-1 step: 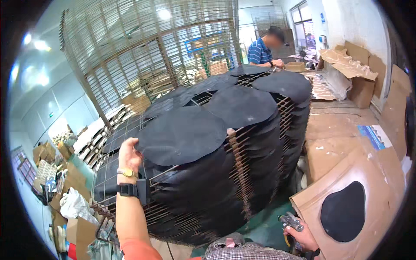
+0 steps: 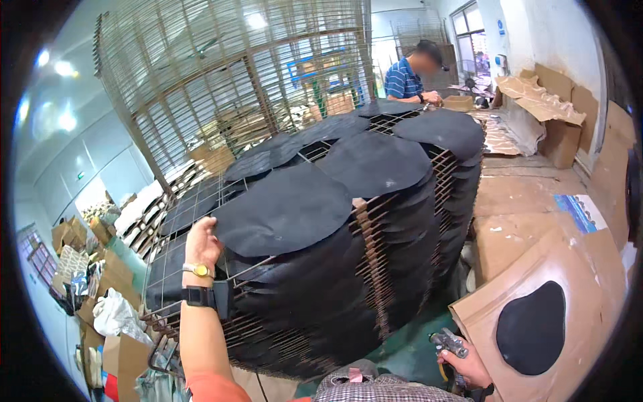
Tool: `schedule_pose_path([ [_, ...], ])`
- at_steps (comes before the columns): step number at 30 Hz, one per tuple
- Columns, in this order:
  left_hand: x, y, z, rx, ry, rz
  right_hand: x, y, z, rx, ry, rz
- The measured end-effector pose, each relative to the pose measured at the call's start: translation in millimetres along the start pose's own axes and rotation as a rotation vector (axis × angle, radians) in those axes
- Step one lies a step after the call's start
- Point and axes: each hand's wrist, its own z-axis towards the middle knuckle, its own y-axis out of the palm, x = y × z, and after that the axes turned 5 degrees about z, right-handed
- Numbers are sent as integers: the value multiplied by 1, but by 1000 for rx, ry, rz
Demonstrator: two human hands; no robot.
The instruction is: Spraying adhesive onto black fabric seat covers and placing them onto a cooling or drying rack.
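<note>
Grn flr (image 2: 416,345), wht wall (image 2: 546,41), bright wndw (image 2: 470,41)

This is a workshop. A big metal rack (image 2: 372,268) holds piles and piles of flat black pieces (image 2: 281,208), all much alike. There is a metal hand tool (image 2: 450,344), a long bench (image 2: 519,164) with brown cardboard (image 2: 579,295) on it, and another person (image 2: 404,80) busy near its far end. Boxes (image 2: 124,358) crowd the left side.

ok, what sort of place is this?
Probably a factory workshop: a wire rack layered with black sheets, a cardboard-covered bench along the right, and a co-worker beyond the rack.
</note>
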Motion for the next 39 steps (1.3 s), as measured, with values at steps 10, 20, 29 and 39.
schedule_pose_path([
  [10, -6, 22, -11, 243, 195, 637, 20, -16, -11, 37, 16, -80],
  [20, -13, -28, 10, 440, 413, 997, 35, -53, -70, 176, -43, 32],
  [29, -58, 110, -75, 544, 1102, 1020, 1, -59, -137, 438, -35, -30],
  [39, -264, 300, -133, -594, 379, 311, -36, -16, -245, 1240, -294, -68],
])
